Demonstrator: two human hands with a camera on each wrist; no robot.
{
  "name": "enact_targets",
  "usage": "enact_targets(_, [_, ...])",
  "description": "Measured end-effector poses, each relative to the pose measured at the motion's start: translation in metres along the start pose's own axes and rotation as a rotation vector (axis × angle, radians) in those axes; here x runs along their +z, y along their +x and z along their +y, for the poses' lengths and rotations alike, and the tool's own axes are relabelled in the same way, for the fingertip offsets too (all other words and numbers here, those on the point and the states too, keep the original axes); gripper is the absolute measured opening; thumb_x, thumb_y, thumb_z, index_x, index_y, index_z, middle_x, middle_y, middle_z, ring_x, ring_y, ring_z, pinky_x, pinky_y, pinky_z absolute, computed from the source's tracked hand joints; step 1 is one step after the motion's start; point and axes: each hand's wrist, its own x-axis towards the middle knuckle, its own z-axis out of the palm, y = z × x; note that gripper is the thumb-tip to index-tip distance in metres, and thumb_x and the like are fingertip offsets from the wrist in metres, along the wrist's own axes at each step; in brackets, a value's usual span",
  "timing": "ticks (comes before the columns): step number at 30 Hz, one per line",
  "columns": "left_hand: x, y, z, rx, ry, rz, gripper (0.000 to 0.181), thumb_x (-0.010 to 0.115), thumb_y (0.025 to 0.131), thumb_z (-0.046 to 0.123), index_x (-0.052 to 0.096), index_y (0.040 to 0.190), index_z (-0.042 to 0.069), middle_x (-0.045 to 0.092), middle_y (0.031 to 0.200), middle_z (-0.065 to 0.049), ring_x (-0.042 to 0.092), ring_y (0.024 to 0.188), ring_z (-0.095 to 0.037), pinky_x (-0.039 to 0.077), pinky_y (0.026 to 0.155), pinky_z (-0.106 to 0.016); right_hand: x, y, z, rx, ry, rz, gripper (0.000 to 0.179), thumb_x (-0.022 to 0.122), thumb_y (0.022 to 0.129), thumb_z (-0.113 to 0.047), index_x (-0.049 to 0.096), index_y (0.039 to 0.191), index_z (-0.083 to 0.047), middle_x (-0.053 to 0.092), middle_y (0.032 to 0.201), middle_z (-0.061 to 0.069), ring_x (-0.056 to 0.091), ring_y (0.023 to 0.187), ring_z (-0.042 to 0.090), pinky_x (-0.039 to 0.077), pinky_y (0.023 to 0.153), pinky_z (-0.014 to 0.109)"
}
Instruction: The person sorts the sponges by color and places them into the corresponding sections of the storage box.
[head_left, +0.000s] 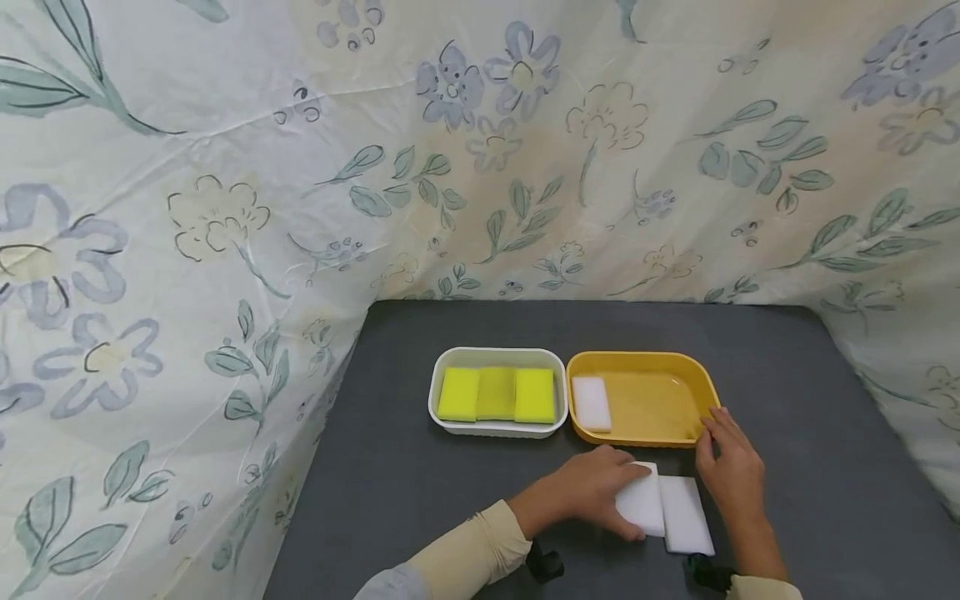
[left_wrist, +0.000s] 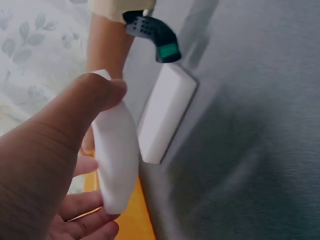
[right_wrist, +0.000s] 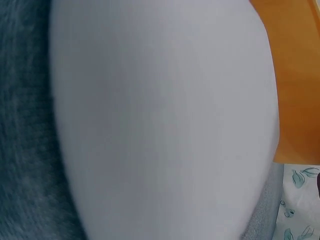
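Observation:
My left hand [head_left: 603, 492] grips a white sponge [head_left: 643, 504] by its ends, thumb at one and fingers at the other. In the left wrist view this held sponge [left_wrist: 116, 155] bows slightly. A second white sponge [head_left: 686, 515] lies on the table just right of it, and a white sponge surface [right_wrist: 165, 120] fills most of the right wrist view. My right hand [head_left: 735, 462] holds the near right corner of the yellow tray [head_left: 652, 437], fingers at the rim and thumb by the front wall. Inside that tray, one white sponge [head_left: 592, 404] lies at the left end.
A white tray [head_left: 498, 431] stands directly left of the yellow one, with several yellow sponges [head_left: 497, 394] side by side in it. The dark table [head_left: 360, 500] reaches back to a floral curtain [head_left: 480, 242]. Black wrist cameras [head_left: 543, 562] sit near both wrists.

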Motion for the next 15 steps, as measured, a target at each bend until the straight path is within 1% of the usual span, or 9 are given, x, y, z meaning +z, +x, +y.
enact_targets(4, [-0.003, 0.012, 0.001, -0.002, 0.000, 0.087, 0.081, 0.071, 0.080, 0.066, 0.052, 0.146, 0.023, 0.054, 0.135, 0.007, 0.048, 0.114, -0.003, 0.035, 0.090, -0.011, -0.001, -0.001, 0.000, -0.021, 0.009, 0.028, 0.028, 0.071, 0.081, 0.012, 0.071, 0.109, 0.012, 0.065, 0.123, 0.026, 0.058, 0.119, 0.044, 0.038, 0.106, 0.039])
enact_targets(6, [-0.003, 0.017, 0.003, -0.015, -0.012, 0.116, 0.082, 0.070, 0.080, 0.067, 0.051, 0.146, 0.023, 0.053, 0.137, 0.007, 0.047, 0.117, -0.003, 0.034, 0.093, -0.012, -0.002, -0.001, 0.000, -0.029, 0.016, 0.039, 0.028, 0.070, 0.080, 0.012, 0.071, 0.108, 0.013, 0.065, 0.122, 0.027, 0.059, 0.117, 0.045, 0.037, 0.106, 0.036])
enact_targets(9, [-0.003, 0.023, 0.006, -0.043, -0.035, 0.136, 0.082, 0.068, 0.082, 0.068, 0.049, 0.148, 0.024, 0.050, 0.143, 0.005, 0.045, 0.123, -0.005, 0.033, 0.097, -0.013, -0.003, -0.001, -0.001, -0.031, 0.021, 0.033, 0.028, 0.070, 0.080, 0.011, 0.071, 0.108, 0.013, 0.065, 0.122, 0.027, 0.058, 0.118, 0.046, 0.038, 0.105, 0.039])
enact_targets(12, [-0.006, 0.029, 0.008, -0.084, -0.036, 0.156, 0.082, 0.066, 0.082, 0.069, 0.048, 0.149, 0.025, 0.046, 0.148, 0.002, 0.043, 0.129, -0.009, 0.033, 0.102, -0.016, -0.002, 0.000, -0.001, -0.022, 0.021, 0.013, 0.028, 0.071, 0.081, 0.010, 0.071, 0.109, 0.012, 0.065, 0.124, 0.026, 0.058, 0.119, 0.045, 0.039, 0.104, 0.042])
enact_targets(14, [-0.009, 0.032, 0.006, -0.126, -0.043, 0.149, 0.082, 0.065, 0.084, 0.068, 0.046, 0.151, 0.025, 0.043, 0.152, 0.000, 0.040, 0.134, -0.012, 0.032, 0.105, -0.019, -0.002, 0.001, -0.001, -0.019, 0.024, 0.011, 0.027, 0.071, 0.081, 0.010, 0.071, 0.109, 0.012, 0.065, 0.124, 0.026, 0.057, 0.120, 0.045, 0.038, 0.104, 0.042])
enact_targets(15, [-0.011, 0.034, 0.004, -0.148, -0.058, 0.135, 0.081, 0.064, 0.085, 0.067, 0.045, 0.152, 0.024, 0.041, 0.154, -0.001, 0.038, 0.136, -0.013, 0.031, 0.107, -0.021, -0.001, 0.001, -0.001, -0.021, 0.027, 0.015, 0.027, 0.071, 0.081, 0.010, 0.071, 0.109, 0.012, 0.065, 0.123, 0.026, 0.057, 0.120, 0.045, 0.038, 0.105, 0.041])
